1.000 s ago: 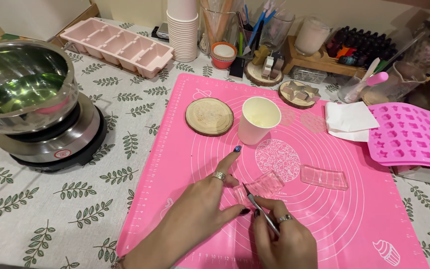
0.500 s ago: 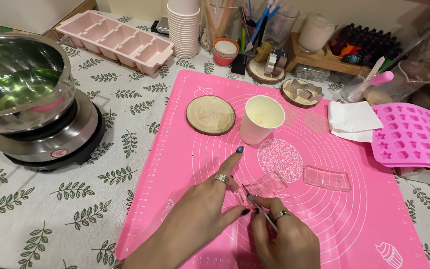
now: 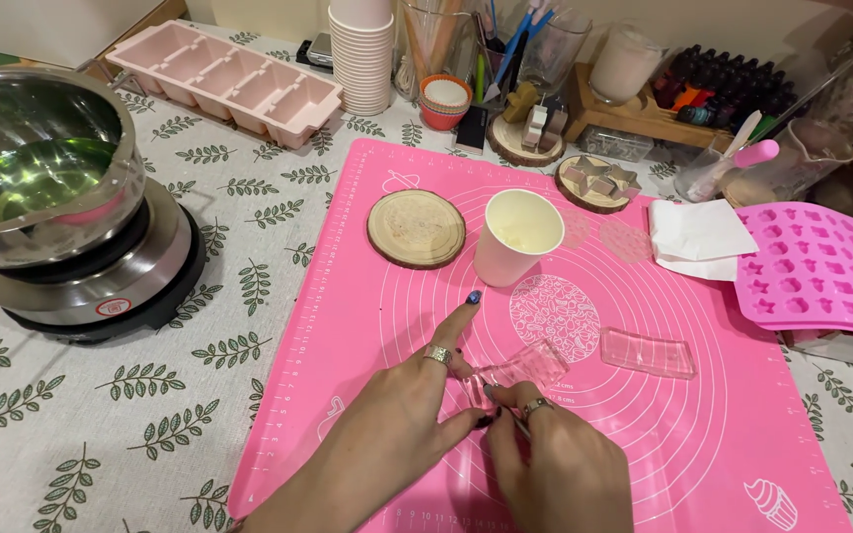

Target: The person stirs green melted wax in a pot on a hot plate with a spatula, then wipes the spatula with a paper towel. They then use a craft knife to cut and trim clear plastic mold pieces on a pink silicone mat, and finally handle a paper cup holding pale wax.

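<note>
On the pink silicone mat (image 3: 367, 326), my left hand (image 3: 412, 410) pinches the near end of a small clear rectangular block (image 3: 523, 365), with the index finger stretched out along its left side. The block is tilted, its near edge raised off the mat. My right hand (image 3: 557, 472) is pressed against my left thumb just below the block. It grips a thin metal tool (image 3: 522, 428) that is almost wholly hidden by the fingers. A second clear block (image 3: 647, 352) lies flat to the right. A round clear patterned disc (image 3: 555, 314) lies just beyond the hands.
A cream paper cup (image 3: 517, 237) and a wooden coaster (image 3: 416, 228) stand on the mat's far part. A pink shape mould (image 3: 821, 266) and a white tissue (image 3: 698, 237) are at the right. A steel pot of green liquid on a hotplate (image 3: 46, 197) sits at the left. Jars, cups and tools line the back.
My hands have closed together on the clear block and its near edge has lifted. The thin metal tool, plainly seen before, is now mostly hidden under my right fingers.
</note>
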